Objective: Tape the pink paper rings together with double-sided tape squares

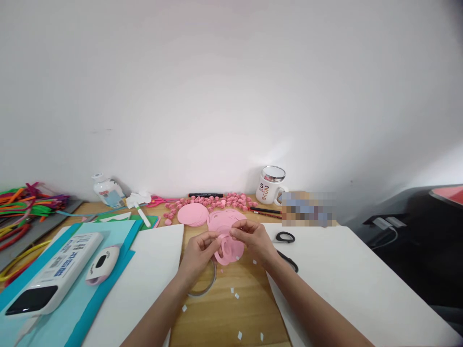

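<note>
Both hands meet over the middle of a wooden table [224, 308]. My left hand [198, 253] and my right hand [253, 238] pinch a pink paper spiral cut-out [228, 251] between their fingertips, holding it just above the table. Behind it lie flat pink paper discs [193, 214] and more cut pink circles [222, 219]. Black-handled scissors [285, 238] lie just right of my right hand, partly hidden by my wrist. A roll of clear tape [208, 286] sits under my left wrist.
White sheets lie left [144, 279] and right [343, 279]. Blue paper [104, 289] carries a white device [54, 274] and a small punch [101, 264]. Pipe cleaners [21, 207], a glue bottle [106, 190], pink rolled bits [217, 200], pens [265, 211] and a mug [270, 185] line the wall.
</note>
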`<state>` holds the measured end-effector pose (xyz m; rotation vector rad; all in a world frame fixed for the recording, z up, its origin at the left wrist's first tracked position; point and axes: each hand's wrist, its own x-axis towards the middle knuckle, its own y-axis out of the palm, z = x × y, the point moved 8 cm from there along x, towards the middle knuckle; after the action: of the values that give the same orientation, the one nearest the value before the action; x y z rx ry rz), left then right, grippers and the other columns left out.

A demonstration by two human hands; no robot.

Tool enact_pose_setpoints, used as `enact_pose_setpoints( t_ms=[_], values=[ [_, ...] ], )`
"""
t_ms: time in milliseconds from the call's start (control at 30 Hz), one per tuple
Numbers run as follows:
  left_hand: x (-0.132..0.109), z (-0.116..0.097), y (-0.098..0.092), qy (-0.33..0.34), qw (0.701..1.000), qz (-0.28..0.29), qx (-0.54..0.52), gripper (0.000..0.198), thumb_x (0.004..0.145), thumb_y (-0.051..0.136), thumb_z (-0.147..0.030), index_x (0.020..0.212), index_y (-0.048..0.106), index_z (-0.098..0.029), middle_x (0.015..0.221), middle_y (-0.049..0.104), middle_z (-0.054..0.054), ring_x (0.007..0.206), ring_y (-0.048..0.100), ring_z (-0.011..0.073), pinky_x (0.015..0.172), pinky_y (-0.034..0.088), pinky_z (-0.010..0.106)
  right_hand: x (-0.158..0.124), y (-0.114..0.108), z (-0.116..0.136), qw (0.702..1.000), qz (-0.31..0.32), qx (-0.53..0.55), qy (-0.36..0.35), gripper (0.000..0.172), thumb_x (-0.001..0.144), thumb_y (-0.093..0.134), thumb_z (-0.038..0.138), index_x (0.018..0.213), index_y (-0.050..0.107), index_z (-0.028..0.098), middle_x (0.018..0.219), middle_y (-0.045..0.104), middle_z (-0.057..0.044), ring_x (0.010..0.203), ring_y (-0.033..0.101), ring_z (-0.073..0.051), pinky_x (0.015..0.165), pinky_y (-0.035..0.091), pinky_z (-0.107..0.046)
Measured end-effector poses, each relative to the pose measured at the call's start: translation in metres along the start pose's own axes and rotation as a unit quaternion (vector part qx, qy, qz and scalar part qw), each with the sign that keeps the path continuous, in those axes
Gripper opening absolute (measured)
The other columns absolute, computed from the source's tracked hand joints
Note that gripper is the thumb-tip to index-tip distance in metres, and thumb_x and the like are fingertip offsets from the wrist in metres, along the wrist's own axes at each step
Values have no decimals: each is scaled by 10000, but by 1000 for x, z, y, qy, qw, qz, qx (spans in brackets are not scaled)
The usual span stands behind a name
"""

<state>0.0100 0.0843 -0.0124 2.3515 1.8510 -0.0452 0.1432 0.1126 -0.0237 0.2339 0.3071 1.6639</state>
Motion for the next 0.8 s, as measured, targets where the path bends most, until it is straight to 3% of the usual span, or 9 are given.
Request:
enact_pose_setpoints(
  t_ms=[200, 500, 633, 800],
  values=[
    [2, 0, -4, 0, 1000, -12, 3, 325, 703, 617, -354, 931, 636, -122, 567, 583, 9, 496, 491, 93, 453, 398, 183, -1, 7, 0, 999, 34, 11, 9, 262, 589, 720, 331, 785, 681, 162, 751, 674, -39, 683, 599, -138, 693, 465, -268],
    [2, 3, 0, 0, 1000, 2, 7, 324, 718, 605, -346, 948, 610, -118, 582, 579, 6, 501, 487, 85, 452, 375, 174, -3, 6, 9, 999, 15, -34, -18, 248, 523, 757, 312, 675, 640, 154, 619, 635, -5, 566, 582, -122, 608, 484, -268],
    [3, 3, -6, -4, 1000, -24, 9, 348, 691, 625, -354, 942, 573, -119, 545, 558, -16, 457, 471, 81, 427, 371, 177, -4, 4, 11, 998, -1, -50, -33, 239, 531, 753, 316, 676, 637, 164, 613, 628, -2, 576, 577, -127, 597, 476, -262],
    [1, -3, -12, -3, 998, -57, 10, 361, 636, 663, -357, 900, 564, -132, 548, 550, -36, 431, 469, 75, 409, 372, 177, -3, 6, 10, 998, 13, -37, -39, 222, 612, 706, 324, 771, 669, 172, 742, 667, -34, 669, 594, -142, 654, 472, -270]
  ],
)
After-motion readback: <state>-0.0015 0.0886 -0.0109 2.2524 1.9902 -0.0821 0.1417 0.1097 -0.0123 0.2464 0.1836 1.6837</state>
